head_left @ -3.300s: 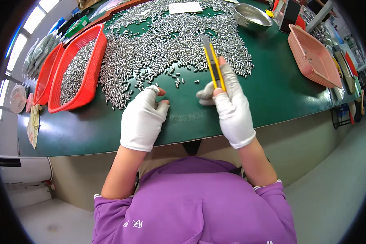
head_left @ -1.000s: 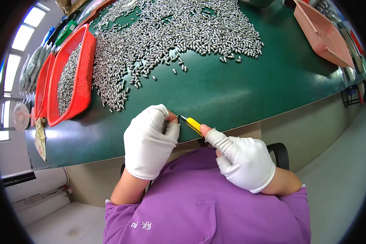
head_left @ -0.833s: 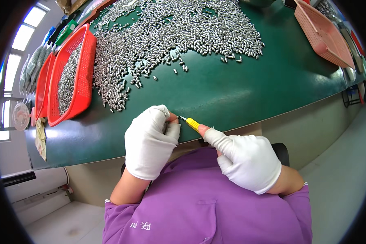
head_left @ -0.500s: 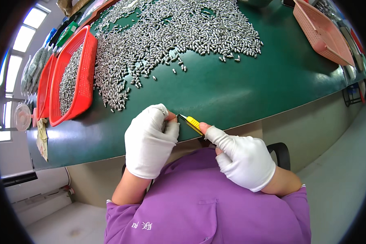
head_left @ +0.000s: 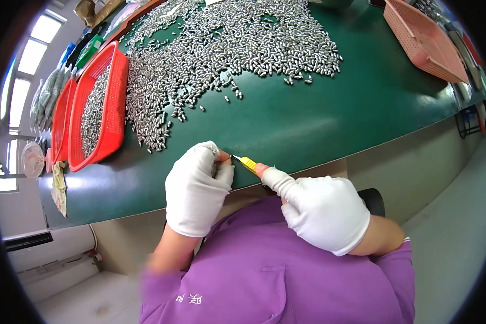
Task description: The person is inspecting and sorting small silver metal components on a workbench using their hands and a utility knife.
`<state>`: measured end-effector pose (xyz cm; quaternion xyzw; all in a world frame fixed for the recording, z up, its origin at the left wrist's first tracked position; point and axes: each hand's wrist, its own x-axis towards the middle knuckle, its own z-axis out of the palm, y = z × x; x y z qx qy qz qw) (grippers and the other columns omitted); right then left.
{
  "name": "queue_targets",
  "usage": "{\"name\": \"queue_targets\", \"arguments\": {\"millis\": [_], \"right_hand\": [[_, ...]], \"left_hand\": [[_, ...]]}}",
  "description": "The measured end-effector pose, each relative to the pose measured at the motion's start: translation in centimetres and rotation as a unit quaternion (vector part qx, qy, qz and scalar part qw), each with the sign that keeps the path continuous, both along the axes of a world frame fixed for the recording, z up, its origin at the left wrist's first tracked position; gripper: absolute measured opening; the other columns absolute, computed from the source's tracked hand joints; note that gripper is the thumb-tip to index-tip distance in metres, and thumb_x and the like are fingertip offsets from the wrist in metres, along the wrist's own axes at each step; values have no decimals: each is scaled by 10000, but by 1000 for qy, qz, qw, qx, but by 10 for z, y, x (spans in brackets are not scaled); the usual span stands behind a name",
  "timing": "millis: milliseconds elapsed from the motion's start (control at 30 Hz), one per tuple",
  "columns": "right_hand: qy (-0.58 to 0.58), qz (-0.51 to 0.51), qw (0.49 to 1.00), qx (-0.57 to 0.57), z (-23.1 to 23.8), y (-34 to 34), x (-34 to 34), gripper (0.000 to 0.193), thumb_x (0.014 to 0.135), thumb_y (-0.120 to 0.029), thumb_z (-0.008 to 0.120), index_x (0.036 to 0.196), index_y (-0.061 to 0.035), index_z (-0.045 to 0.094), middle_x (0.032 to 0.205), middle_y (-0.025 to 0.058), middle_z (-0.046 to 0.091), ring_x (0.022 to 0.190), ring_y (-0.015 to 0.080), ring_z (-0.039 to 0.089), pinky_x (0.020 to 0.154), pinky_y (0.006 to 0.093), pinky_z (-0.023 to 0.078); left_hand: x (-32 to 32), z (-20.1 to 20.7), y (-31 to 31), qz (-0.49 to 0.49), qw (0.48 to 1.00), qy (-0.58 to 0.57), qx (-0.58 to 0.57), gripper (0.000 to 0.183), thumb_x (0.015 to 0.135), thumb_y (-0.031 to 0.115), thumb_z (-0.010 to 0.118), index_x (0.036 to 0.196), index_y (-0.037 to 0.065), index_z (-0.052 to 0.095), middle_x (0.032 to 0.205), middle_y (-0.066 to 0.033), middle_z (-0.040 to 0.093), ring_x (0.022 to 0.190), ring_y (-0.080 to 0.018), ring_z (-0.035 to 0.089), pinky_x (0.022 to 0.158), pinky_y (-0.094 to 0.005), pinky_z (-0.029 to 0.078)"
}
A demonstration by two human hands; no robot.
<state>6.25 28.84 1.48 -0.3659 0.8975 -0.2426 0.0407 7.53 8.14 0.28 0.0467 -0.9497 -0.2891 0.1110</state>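
Note:
In a white glove with bare fingertips, my left hand (head_left: 198, 189) is closed above the table's near edge. A small dark piece shows at its fingertips, and a bit of grey metal peeks out from the curled fingers; most of it is hidden. My right hand (head_left: 321, 210), gloved the same way, grips a yellow-handled utility knife (head_left: 248, 163), thumb along the handle. The knife's thin tip points left and meets the piece at the left fingertips. Beyond my hands, a wide spread of small silvery metal fittings (head_left: 243, 38) covers much of the green table (head_left: 286, 119).
A red plastic basket (head_left: 120, 102) with more fittings stands at the left, another red basket (head_left: 60, 121) beside it. A pink basket (head_left: 424, 43) sits at the far right. A small fan (head_left: 32, 159) and a cloth (head_left: 59, 189) are by the left edge.
The knife has tilted and shifted slightly left with my right hand, its tip now closer to the left fingertips. My left hand stays closed in nearly the same place. The view has shifted a little.

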Motion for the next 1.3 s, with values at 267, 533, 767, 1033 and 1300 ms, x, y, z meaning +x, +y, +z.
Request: {"name": "queue_targets", "arguments": {"millis": [267,533,767,1033,1300], "right_hand": [[126,-287,935,-164,0,37,-66,556,889,54,508,1376,-212,548,874,68,613,724,153,580,717,262,489],[282,-330,898,71,-19,79,-152,374,810,-167,678,1183,-170,666,1092,93,640,967,289,624,858,404,519],[350,-13,920,-177,25,-34,-149,145,738,-145,695,875,-103,682,835,65,638,804,277,620,740,386,510],[289,64,928,-228,3,-91,-180,182,752,-81,699,929,-122,697,864,59,650,807,271,620,729,380,505],[184,51,952,-241,-1,-88,-166,208,731,-47,727,928,-112,707,879,67,662,846,267,624,766,376,508]], "left_hand": [[-14,14,-28,-17,978,-86,192,42,867,68,617,862,32,597,694,13,502,610,-70,462,573,-251,416],[-70,25,-63,-123,733,-176,645,82,948,150,562,988,119,497,933,-23,584,673,-59,463,584,-188,375],[-87,8,-71,-163,677,-140,704,120,929,90,609,983,84,502,989,-78,613,689,-87,503,634,-226,433],[-84,3,-79,-172,655,-128,724,376,847,100,726,1174,95,539,989,-8,567,760,-73,500,700,-205,416],[-84,-3,-80,-157,614,-143,760,308,865,113,717,1137,102,572,1002,5,581,757,-77,488,701,-222,410]]}}
